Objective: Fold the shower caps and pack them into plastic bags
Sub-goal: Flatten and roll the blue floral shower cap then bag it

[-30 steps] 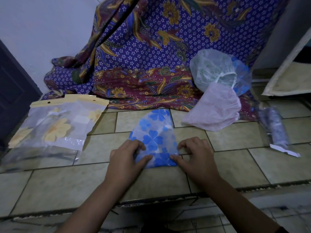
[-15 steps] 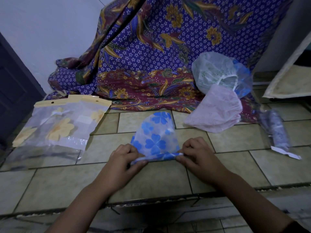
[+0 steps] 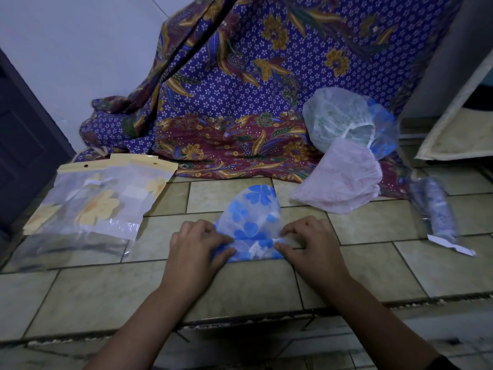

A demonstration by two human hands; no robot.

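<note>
A blue-flowered shower cap (image 3: 252,214) lies folded to a narrow cone on the tiled floor, its near edge turned up into a band. My left hand (image 3: 196,245) pinches the band's left end and my right hand (image 3: 310,243) pinches its right end. A pink cap (image 3: 340,184) lies at the right, with a pale green cap (image 3: 337,121) and a blue one (image 3: 384,129) behind it. Plastic bags (image 3: 106,198) holding a yellow-flowered cap lie at the left.
A purple and maroon batik cloth (image 3: 240,89) hangs at the back and spreads onto the floor. A rolled item in a clear sleeve (image 3: 437,209) lies at the right. A dark door (image 3: 24,145) stands at the left. The tile step's edge (image 3: 240,321) runs near me.
Both hands have rolled the cap's near edge up and away from me, so the fold has grown into a wider band and the visible cone is shorter.
</note>
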